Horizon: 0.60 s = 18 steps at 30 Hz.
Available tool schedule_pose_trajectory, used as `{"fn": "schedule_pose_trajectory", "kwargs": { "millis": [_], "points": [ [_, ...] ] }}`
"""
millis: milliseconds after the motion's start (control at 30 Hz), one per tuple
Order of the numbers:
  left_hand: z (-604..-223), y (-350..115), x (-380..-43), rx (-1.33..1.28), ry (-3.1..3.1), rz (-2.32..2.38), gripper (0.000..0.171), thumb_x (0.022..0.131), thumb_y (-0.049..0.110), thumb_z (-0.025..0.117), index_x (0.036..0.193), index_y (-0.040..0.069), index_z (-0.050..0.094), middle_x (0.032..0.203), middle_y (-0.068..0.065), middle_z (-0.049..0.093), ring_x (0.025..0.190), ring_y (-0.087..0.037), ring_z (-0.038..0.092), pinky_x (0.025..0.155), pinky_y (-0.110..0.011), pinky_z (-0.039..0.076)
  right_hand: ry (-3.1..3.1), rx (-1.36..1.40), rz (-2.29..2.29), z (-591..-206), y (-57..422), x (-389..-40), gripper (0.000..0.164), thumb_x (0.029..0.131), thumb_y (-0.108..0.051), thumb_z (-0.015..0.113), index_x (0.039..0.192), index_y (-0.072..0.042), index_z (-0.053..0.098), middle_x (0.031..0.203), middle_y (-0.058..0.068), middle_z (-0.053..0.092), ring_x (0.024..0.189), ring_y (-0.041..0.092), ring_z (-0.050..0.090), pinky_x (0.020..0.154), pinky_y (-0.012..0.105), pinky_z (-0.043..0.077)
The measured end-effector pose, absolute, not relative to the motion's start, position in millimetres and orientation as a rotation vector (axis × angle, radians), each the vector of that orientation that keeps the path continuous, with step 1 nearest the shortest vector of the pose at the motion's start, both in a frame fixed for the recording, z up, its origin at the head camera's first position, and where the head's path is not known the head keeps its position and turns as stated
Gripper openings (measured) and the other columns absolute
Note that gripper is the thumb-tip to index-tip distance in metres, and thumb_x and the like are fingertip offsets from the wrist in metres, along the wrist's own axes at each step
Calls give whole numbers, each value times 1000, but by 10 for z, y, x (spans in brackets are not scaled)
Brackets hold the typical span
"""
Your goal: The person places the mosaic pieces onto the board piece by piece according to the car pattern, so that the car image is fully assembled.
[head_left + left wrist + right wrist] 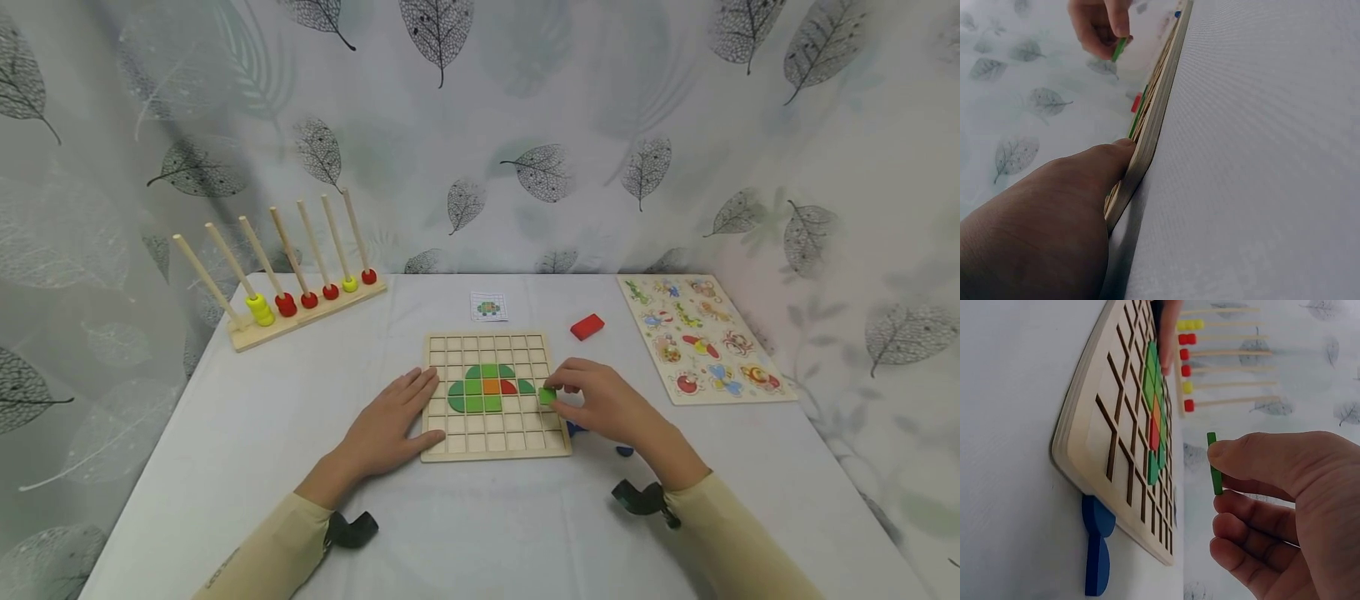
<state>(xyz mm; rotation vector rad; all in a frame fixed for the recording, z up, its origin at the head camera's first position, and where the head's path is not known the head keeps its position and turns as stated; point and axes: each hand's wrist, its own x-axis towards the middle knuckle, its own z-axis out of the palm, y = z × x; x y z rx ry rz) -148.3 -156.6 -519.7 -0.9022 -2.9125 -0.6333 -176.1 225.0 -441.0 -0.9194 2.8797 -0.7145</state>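
A wooden grid board (455, 443) lies on the white table, with green tiles (473, 388), an orange tile (491, 387) and a red rounded tile (508, 387) set in its middle cells. Between thumb and fingertips, my right hand (611, 402) pinches a thin green square tile (1214, 465), held above the board's right side. My left hand (387, 423) rests along the board's left edge, fingers extended and thumb (1094, 165) at the rim. Just beside the last red piece sits a green rounded tile (526, 387).
Blue pieces (1097, 547) lie by the board's right edge, partly behind my right hand in the head view. A pattern card (489, 307) and a red block (587, 327) lie beyond the board. A bead rack (315, 312) stands back left; a picture board (705, 337) lies right.
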Motion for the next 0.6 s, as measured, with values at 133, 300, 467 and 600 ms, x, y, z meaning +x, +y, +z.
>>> {"fn": "schedule_pose_trajectory", "kwargs": {
  "millis": [133, 300, 467, 600],
  "points": [
    [-5201, -1563, -1485, -905, -2901, -643, 92, 103, 59, 65, 169, 3, 34, 177, -8, 28, 164, -31, 22, 131, -49, 23, 2868, -946, -727, -4424, 2206, -1784, 25, 93, -18, 89, 116, -17, 80, 109, -10, 69, 96, 20, 66, 81, 32, 60],
    [-5199, -1563, -1484, -906, -2898, -646, 92, 103, 59, 64, 169, 3, 35, 177, -8, 29, 164, -31, 23, 131, -49, 23, 2843, -957, -744, -4455, 2153, -1820, 25, 93, -18, 89, 116, -16, 80, 110, -9, 70, 96, 20, 66, 82, 34, 62],
    [-5191, -1562, -1484, -910, -2898, -645, 91, 103, 58, 65, 169, 3, 35, 177, -9, 28, 164, -31, 23, 131, -49, 23, 2833, -975, -743, -4470, 2095, -1842, 26, 92, -16, 89, 116, -14, 81, 109, -8, 70, 95, 20, 66, 81, 35, 61],
    [-5196, -1558, -1483, -905, -2912, -640, 91, 103, 58, 65, 170, 3, 34, 177, -9, 28, 164, -31, 22, 131, -48, 23, 2830, -972, -729, -4472, 2052, -1857, 27, 92, -17, 89, 117, -15, 81, 108, -9, 68, 95, 17, 64, 81, 32, 61]
  ]
}}
